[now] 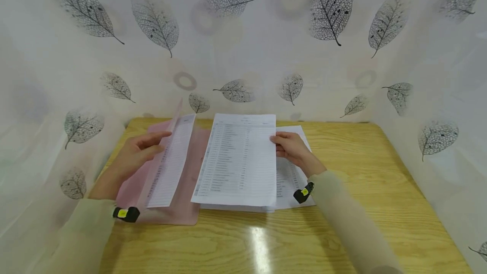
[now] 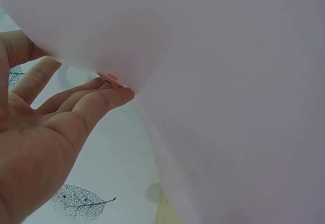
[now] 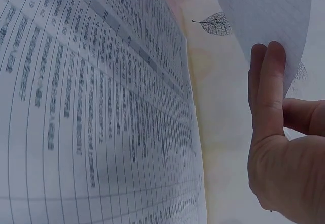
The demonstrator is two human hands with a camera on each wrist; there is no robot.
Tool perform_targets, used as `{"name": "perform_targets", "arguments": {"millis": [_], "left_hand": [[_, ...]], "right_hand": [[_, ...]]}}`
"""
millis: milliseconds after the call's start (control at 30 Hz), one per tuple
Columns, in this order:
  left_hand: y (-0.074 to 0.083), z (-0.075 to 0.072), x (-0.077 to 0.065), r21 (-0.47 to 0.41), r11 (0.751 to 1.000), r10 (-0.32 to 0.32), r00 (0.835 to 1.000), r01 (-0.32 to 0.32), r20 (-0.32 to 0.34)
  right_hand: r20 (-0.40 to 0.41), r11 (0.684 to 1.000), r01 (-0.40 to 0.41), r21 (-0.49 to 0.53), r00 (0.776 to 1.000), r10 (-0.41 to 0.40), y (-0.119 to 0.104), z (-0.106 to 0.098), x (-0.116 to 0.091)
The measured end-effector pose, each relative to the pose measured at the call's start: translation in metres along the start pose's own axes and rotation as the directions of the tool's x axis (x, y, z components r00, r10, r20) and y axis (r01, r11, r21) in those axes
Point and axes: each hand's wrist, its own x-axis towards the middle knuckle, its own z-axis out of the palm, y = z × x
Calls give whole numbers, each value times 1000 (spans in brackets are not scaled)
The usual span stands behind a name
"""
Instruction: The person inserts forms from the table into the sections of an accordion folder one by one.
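My left hand (image 1: 131,155) holds up the raised cover of a translucent pink folder (image 1: 186,212), fingers and thumb at its edge. In the left wrist view the pink cover (image 2: 218,82) fills most of the picture, and a small reddish tab (image 2: 110,79) shows by the fingertips. A printed sheet (image 1: 173,172) stands tilted against that cover. With thumb and fingers, my right hand (image 1: 294,147) pinches the right edge of a printed list (image 1: 236,160). Beneath it, more printed sheets (image 1: 291,185) lie on the table, partly hidden.
The wooden table (image 1: 365,206) runs up to a pale curtain (image 1: 243,54) with leaf prints at the back and both sides. The folder's right part extends under the held list. A dark strap device (image 1: 303,193) sits on the right wrist, another (image 1: 127,214) on the left.
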Motion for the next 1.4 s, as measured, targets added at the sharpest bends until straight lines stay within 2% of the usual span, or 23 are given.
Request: {"name": "perform_targets", "arguments": {"millis": [500,633,1000,1167,1400], "left_hand": [[2,1,-2,15,1000,-8,1000,8,1],[4,1,-3,21,1000,-21,1000,21,9],[6,2,-2,3,1000,-14,1000,13,16],[5,1,-2,-15,1000,-13,1000,13,15],[6,1,-2,6,1000,-16,1000,16,2]], "right_hand": [[-16,1000,5,-8,1000,-5,-2,36,14],[-19,1000,-4,-16,1000,4,-5,39,15],[-41,999,23,41,999,-21,-13,35,19],[-13,999,19,26,1000,-19,-6,43,23],[-13,1000,18,-16,1000,-18,-3,56,21]]}}
